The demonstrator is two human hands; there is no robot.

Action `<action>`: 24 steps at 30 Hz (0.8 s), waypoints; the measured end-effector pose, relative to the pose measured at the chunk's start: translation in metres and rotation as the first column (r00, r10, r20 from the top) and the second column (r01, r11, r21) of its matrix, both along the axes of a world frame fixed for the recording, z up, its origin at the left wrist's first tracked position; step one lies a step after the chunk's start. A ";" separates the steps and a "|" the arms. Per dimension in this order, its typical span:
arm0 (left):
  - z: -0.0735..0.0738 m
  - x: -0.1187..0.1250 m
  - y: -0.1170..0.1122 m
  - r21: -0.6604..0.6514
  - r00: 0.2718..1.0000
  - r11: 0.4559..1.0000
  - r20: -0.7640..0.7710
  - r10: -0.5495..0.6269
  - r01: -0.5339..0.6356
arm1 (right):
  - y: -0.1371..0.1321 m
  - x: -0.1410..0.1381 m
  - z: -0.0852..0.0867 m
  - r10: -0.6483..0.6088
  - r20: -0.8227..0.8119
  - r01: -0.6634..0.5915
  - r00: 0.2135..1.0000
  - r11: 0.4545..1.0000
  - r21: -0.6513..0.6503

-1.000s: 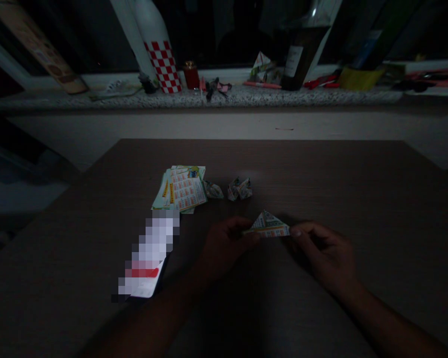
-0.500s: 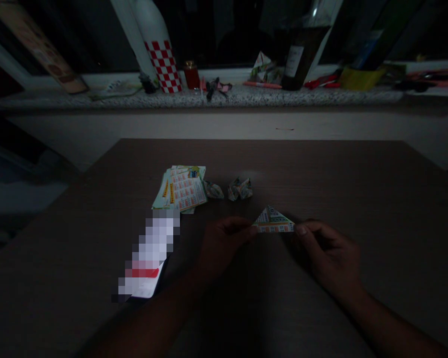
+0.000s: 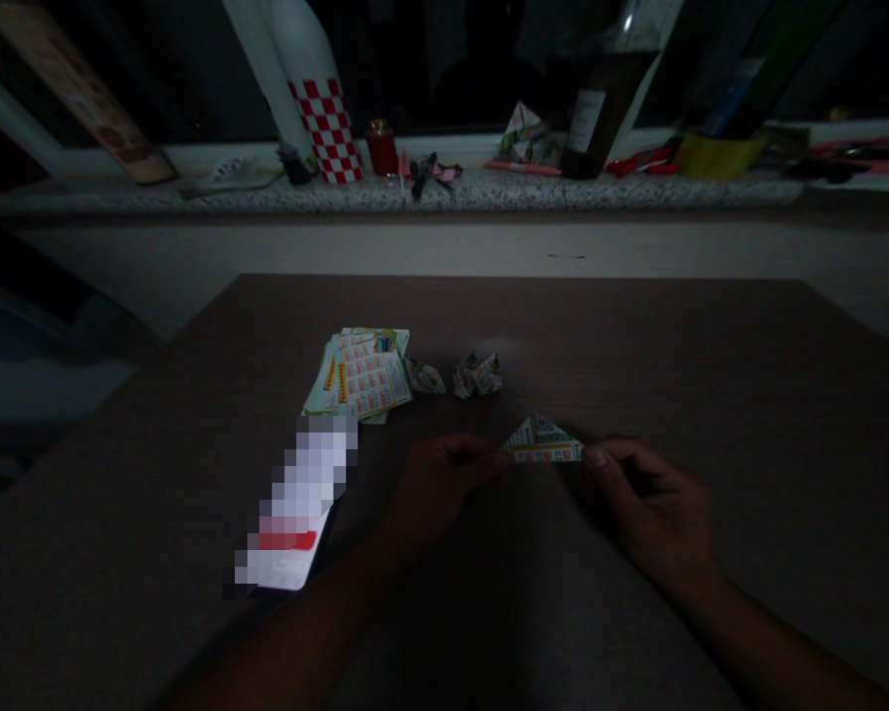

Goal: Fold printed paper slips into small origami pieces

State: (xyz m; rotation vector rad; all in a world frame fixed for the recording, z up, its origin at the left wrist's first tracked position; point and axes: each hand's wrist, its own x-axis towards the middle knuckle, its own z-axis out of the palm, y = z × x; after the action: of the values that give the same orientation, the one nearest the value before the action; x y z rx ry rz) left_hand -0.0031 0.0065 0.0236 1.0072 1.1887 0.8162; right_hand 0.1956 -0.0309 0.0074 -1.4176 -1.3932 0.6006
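Observation:
A small printed paper folded into a triangle (image 3: 543,440) is stretched between my two hands, its peak pointing away from me. My left hand (image 3: 444,479) pinches its left corner between thumb and finger. At the right corner, my right hand (image 3: 656,504) grips the paper the same way. Two small folded paper pieces lie beyond my hands: a crinkled one (image 3: 478,375) with several points, and a flatter one (image 3: 424,375) touching the stack. That stack of printed paper slips (image 3: 370,380) is loosely fanned on the table.
A lit phone (image 3: 292,563), its screen partly pixelated, lies left of my left forearm on the dark wooden table (image 3: 637,336). Along the stone windowsill (image 3: 519,195) stand a red-checkered bottle (image 3: 330,128), a small red jar (image 3: 380,150), a dark bottle (image 3: 593,123) and a yellow pot (image 3: 718,156).
Both hands keep their hold on the folded paper. Its peak has dipped very slightly; otherwise the scene stays nearly the same.

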 end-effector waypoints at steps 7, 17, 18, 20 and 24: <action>-0.002 -0.003 0.000 0.104 0.993 0.994 0.115 0.015 -0.027 | -0.001 0.001 -0.004 0.054 -0.054 -0.056 0.997 0.998 -0.037; -0.002 -0.006 -0.007 0.410 1.000 0.912 0.006 0.020 -0.021 | -0.003 0.001 -0.005 0.127 -0.087 -0.130 0.988 0.991 -0.026; -0.001 -0.006 -0.008 0.434 1.000 0.901 -0.020 0.018 -0.008 | -0.003 0.001 -0.005 0.138 -0.093 -0.142 0.986 0.989 -0.037; 0.000 -0.007 -0.008 0.455 0.999 0.890 -0.038 0.004 0.014 | -0.003 0.002 -0.005 0.157 -0.097 -0.162 0.983 0.985 -0.052; 0.000 -0.007 -0.009 0.448 1.000 0.894 -0.007 -0.013 0.015 | -0.003 0.003 -0.006 0.196 -0.097 -0.203 0.976 0.977 -0.065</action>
State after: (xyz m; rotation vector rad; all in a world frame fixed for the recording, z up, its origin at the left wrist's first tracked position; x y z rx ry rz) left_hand -0.0096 -0.0020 0.0233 1.3915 1.0130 1.1082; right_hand 0.1985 -0.0335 0.0019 -1.3007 -1.4644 0.8443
